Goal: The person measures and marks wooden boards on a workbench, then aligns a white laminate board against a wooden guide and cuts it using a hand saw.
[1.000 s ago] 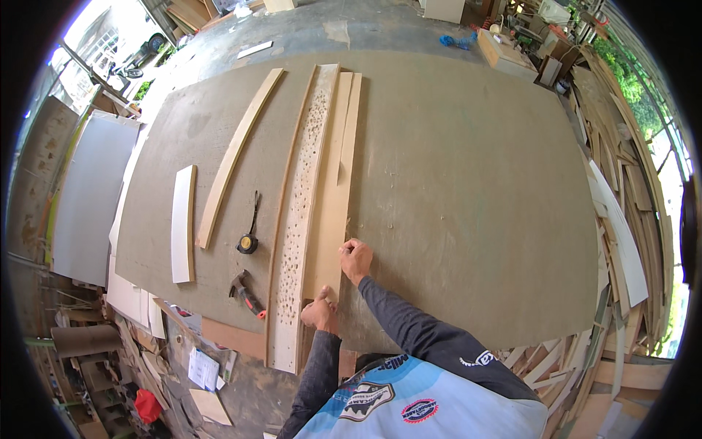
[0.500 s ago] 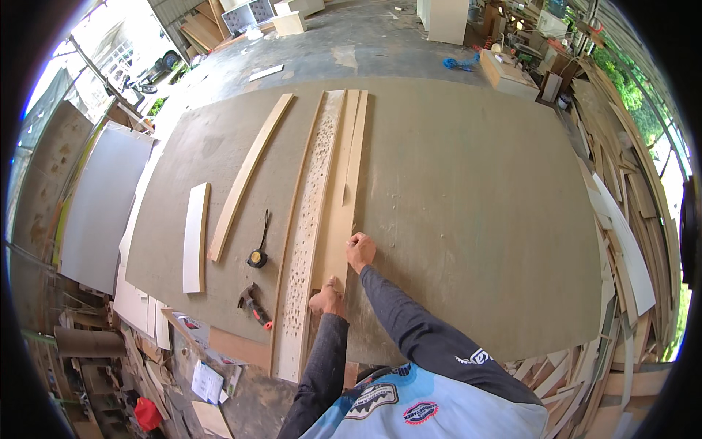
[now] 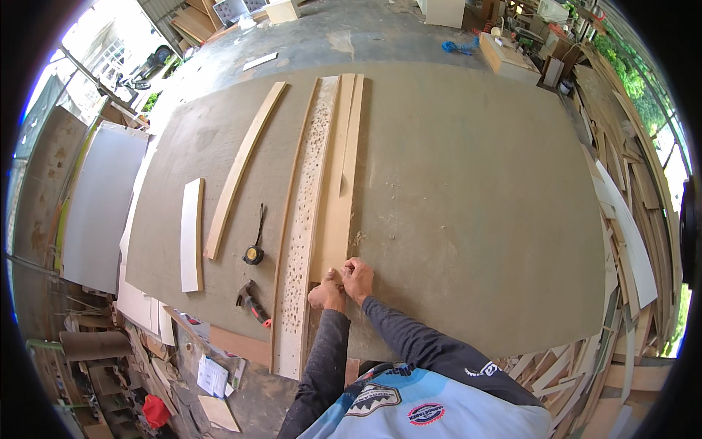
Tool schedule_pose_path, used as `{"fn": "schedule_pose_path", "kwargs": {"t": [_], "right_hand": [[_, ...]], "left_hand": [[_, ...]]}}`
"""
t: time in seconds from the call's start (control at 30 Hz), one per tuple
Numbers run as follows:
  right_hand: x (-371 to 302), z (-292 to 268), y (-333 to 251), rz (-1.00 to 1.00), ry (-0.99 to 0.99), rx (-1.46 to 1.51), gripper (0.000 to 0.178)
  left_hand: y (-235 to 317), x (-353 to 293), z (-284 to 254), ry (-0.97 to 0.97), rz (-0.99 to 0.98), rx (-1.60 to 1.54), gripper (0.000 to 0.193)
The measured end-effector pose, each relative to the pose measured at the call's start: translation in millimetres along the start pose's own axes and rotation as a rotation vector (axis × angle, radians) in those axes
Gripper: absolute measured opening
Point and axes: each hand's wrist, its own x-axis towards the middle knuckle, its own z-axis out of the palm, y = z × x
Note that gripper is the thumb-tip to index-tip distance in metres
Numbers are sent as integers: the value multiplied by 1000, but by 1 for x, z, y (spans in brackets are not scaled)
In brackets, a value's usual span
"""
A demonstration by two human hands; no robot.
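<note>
See tabletop [image 3: 475,205] under holed board [image 3: 303,212]. Find pale plank [image 3: 330,234] along holed board's right side. Note right hand [image 3: 357,281] closer to left hand [image 3: 327,295] than a second ago, both right of holed board. See left thumb on pale plank; cannot tell either grip, clamped or loose.

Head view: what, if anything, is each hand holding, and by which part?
The left hand grips the pale board at its near end; whether the right hand holds anything at the board's right edge cannot be told.

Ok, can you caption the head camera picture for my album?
Left hand and right hand close together at a wooden board, hammer nearby.
</note>
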Motion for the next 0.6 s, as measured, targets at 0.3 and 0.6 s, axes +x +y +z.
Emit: {"fn": "schedule_pose_path", "kwargs": {"t": [0.3,0.6], "right_hand": [[40,2,-3,2,54,-9,10],[84,7,-9,-33,119,-90,10]], "left_hand": [[8,17,37,-28,-32,-71,26],[28,24,80,-20,-4,-36,31]]}}
